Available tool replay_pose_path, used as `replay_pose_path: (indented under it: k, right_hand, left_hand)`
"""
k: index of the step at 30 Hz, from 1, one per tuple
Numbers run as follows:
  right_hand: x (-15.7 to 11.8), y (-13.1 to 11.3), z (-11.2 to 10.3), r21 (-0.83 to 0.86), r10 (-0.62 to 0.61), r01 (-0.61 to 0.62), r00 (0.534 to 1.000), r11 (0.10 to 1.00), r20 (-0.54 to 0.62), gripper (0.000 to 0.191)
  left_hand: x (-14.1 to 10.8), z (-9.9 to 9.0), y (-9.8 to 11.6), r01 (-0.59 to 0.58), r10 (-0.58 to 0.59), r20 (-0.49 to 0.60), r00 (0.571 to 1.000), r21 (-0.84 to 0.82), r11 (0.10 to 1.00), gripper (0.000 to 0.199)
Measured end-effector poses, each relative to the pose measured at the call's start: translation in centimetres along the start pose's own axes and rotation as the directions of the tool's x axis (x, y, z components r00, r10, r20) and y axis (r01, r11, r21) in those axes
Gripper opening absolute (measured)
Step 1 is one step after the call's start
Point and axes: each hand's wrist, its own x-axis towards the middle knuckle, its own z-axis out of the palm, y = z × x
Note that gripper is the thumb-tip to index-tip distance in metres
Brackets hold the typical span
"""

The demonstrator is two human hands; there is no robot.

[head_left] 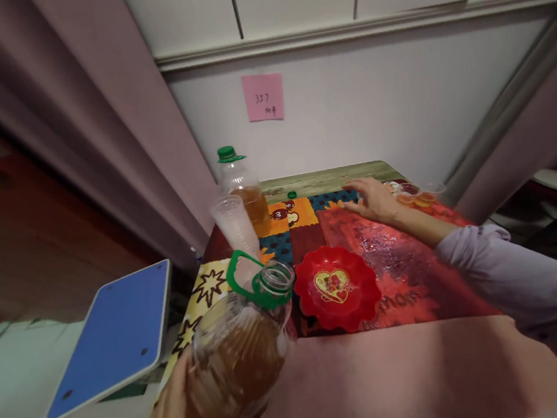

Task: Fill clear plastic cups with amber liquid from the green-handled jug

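My left hand (173, 409) is wrapped round a large clear plastic jug (239, 354) of amber liquid, tilted to the right at the table's near left. The jug has a green carry handle, and its mouth is uncapped. Beside its mouth sits a red scalloped bowl (338, 289) with a gold heart printed inside. My right hand (371, 200) reaches over the far part of the table, fingers stretched out and apart, holding nothing. Just right of it stand clear cups (425, 197) with some amber liquid, partly hidden by my wrist.
A second jug (252, 205) with a green cap stands at the back left, behind a leaning stack of clear plastic cups (238, 227). A small green cap (291, 195) lies near the back edge. Wet drops cover the red mat (388, 250). A blue board (116, 335) is at left.
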Motion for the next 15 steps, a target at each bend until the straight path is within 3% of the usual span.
replay_pose_path:
  k: [3, 7, 11, 15]
  right_hand:
    - [-1.9, -7.3, -0.4, 0.148, -0.157, 0.151, 0.987, 0.977, 0.025, 0.032]
    - [-4.0, -15.6, 0.8, 0.275, -0.228, 0.187, 0.966, 0.943, 0.126, 0.015]
    - [-4.7, -21.1, 3.0, 0.375, -0.241, 0.168, 0.958, 0.912, 0.156, 0.023]
    - [-4.5, -24.5, 4.3, 0.388, -0.282, 0.203, 0.946, 0.899, 0.158, 0.034]
  left_hand:
    - [0.1, -0.2, 0.0, 0.018, -0.018, -0.02, 1.0, -0.004, 1.0, 0.116]
    - [0.1, -0.6, -0.4, 0.08, -0.08, -0.004, 0.997, -0.057, 0.995, 0.113]
    - [0.1, -0.6, -0.5, 0.05, -0.054, -0.027, 0.998, -0.13, 0.99, 0.11]
    - [0.4, -0.2, -0.4, -0.008, 0.004, -0.031, 1.0, -0.118, 0.993, 0.11]
